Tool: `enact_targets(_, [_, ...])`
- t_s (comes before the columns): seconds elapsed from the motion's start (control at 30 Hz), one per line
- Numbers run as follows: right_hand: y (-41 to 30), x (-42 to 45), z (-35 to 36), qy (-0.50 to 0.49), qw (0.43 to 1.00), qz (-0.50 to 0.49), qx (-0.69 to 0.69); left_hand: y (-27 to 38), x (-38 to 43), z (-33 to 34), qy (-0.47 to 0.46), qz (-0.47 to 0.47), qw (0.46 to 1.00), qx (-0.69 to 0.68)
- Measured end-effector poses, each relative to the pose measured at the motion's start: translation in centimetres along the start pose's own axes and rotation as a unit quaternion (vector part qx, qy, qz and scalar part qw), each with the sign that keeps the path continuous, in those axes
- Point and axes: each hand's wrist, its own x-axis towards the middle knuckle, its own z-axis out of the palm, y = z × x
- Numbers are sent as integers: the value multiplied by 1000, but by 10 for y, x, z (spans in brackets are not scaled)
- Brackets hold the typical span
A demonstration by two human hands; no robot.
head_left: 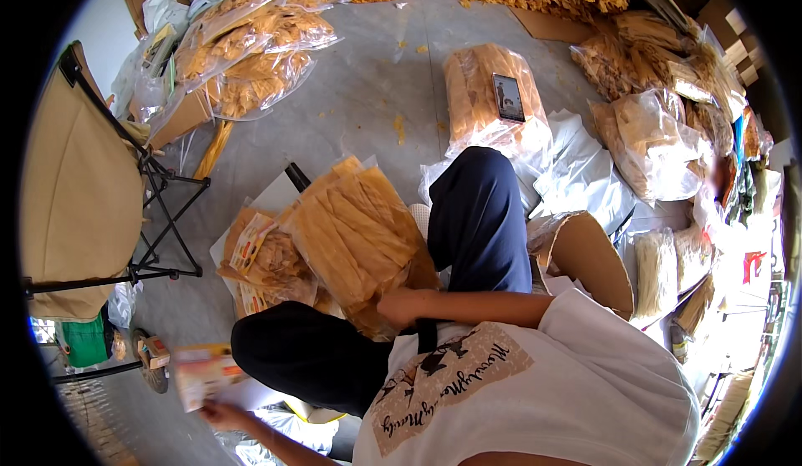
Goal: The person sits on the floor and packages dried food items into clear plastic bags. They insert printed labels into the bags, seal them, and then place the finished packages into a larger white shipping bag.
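Observation:
My left hand [222,414], low on the left beside my bent knee, pinches a printed card [202,375], which is blurred. My right hand [404,306] is curled at the near edge of a clear plastic bag of flat tan dried sheets [357,231], possibly bean curd skin; its fingertips are hidden. This bag leans between my legs. Left of it lies a smaller clear bag of crumpled tan pieces [282,262] with a printed label card [252,240] on it.
A folding chair [88,184] stands at left. Filled bags [250,46] are piled behind it. A phone [508,98] rests on a large wrapped bundle [482,84] ahead. An open cardboard box [586,256] and more bags [655,140] sit at right.

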Motion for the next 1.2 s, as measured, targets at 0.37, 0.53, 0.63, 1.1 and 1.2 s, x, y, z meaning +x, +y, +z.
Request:
enact_targets(0.37, [-64, -85, -141, 373, 845, -232, 306, 229, 65, -44, -174, -83, 931, -309])
enact_targets(0.53, [-69, -108, -154, 432, 808, -279, 289, 272, -25, 29, -500, -31, 787, -360])
enact_targets(0.63, [-59, -105, -143, 461, 815, -201, 287, 283, -71, 50, -497, -28, 785, -368])
enact_targets(1.1, [-69, -78, -122, 562, 813, -109, -109, 326, -111, 19, -539, -89, 721, -426])
enact_targets(1.2, [-73, -80, -122, 539, 826, -107, -129, 324, -113, 24, -537, -111, 719, -426])
